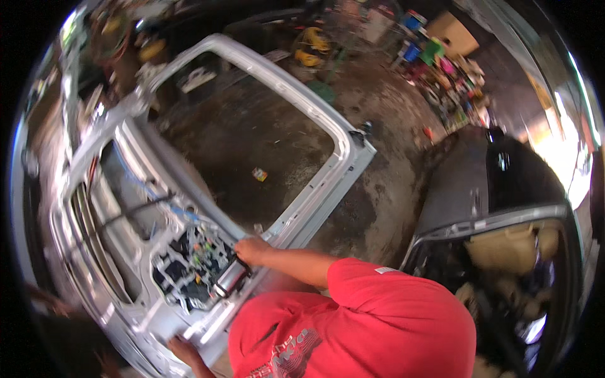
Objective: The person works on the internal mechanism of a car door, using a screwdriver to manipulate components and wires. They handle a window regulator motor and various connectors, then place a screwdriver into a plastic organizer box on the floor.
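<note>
A bare silver-grey car door shell with an open window frame lies in front of me, tilted across the view. My right hand is closed at the upper end of a silver cylindrical piece with black ends, near the door's inner edge. Beside that piece sits a cluster of black and metallic parts with small green and yellow bits, in an opening of the panel. Lower down, my left hand is at the door's bottom corner; its fingers are blurred.
At the right stands a dark vehicle part with a window opening and beige contents behind it. A heap of mixed items lies at the back right, near a cardboard box. A yellow object stands at the back. A small packet lies on the stained floor.
</note>
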